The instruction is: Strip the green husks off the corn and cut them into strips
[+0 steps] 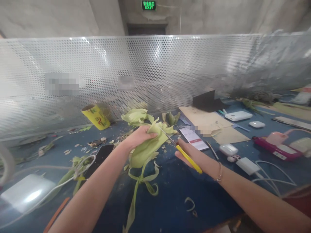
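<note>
Left hand [143,137]: closed in a pinch, thumb pressed on top, gripping the upper part of a broad, flat, pale-green leaf sheet [148,151]. Leaf sheet held out over the blue table [167,204], roughly midway across the view; narrow, curling green leaf strips [132,208] trail below it. Right hand [198,153]: fingers curled round a pair of yellow-handled metal scissors [188,158], partly closed on the handles. Blades point to the upper right edge of the leaf sheet; spread of the blades and contact with the leaf cannot be told.

Containers: one yellow, printed, open-mouthed cylinder [98,119], tilted, near the foot of the grey perforated metal screen [155,64]; contents not visible. Small white rounded case [228,149], lid down, to the right of the right hand. Phone with lit screen [193,137] just beyond the right hand; black flat phone [103,157] beside the left forearm
</note>
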Demonstrator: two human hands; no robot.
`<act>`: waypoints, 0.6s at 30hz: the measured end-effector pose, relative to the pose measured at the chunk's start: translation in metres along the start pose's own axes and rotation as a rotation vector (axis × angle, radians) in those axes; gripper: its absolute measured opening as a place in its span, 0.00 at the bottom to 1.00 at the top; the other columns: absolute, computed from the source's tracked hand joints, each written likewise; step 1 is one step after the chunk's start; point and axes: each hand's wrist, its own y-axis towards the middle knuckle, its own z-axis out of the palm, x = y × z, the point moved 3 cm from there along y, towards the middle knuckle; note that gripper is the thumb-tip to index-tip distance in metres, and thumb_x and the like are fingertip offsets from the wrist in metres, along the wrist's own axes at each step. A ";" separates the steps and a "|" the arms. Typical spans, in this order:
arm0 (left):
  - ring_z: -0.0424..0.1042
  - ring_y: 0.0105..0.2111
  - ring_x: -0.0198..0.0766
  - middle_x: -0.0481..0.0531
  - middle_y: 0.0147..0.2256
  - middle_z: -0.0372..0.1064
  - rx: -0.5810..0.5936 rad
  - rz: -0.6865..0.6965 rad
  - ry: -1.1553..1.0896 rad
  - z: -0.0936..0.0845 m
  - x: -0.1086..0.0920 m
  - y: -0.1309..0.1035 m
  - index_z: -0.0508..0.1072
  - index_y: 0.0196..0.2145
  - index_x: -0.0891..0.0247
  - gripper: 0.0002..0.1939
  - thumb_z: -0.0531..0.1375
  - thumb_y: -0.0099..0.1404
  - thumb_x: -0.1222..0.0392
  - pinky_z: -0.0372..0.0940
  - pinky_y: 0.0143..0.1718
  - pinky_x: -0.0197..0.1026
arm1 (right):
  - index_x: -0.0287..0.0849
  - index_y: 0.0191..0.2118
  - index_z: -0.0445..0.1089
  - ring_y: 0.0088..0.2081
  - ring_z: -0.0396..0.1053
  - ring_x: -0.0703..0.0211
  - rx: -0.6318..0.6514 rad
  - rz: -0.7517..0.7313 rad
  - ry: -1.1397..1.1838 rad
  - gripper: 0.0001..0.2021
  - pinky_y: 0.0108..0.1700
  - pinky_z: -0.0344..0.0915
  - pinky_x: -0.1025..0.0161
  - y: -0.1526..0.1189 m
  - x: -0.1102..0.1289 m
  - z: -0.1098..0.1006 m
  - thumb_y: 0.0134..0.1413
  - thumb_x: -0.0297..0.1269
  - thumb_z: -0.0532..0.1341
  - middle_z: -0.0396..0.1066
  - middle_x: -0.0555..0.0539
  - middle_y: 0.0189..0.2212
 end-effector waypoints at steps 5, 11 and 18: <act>0.75 0.32 0.41 0.55 0.35 0.76 -0.044 -0.029 -0.020 -0.002 0.003 0.002 0.76 0.34 0.65 0.16 0.65 0.52 0.49 0.69 0.36 0.44 | 0.45 0.31 0.52 0.24 0.62 0.58 -0.045 0.089 -0.011 0.12 0.26 0.53 0.64 0.005 0.000 0.002 0.60 0.47 0.48 0.63 0.50 0.22; 0.75 0.33 0.42 0.55 0.35 0.76 0.034 -0.035 -0.012 0.006 -0.002 -0.002 0.76 0.35 0.64 0.16 0.65 0.53 0.50 0.69 0.37 0.43 | 0.43 0.34 0.56 0.28 0.66 0.55 -0.003 0.051 -0.068 0.09 0.30 0.58 0.62 0.000 0.002 -0.005 0.59 0.44 0.49 0.66 0.46 0.25; 0.75 0.34 0.43 0.57 0.36 0.76 0.109 -0.044 0.016 0.024 0.002 0.000 0.76 0.35 0.67 0.17 0.64 0.54 0.49 0.68 0.38 0.44 | 0.43 0.37 0.63 0.27 0.68 0.57 -0.054 0.009 0.073 0.10 0.30 0.61 0.64 -0.003 0.002 -0.008 0.59 0.44 0.52 0.66 0.50 0.21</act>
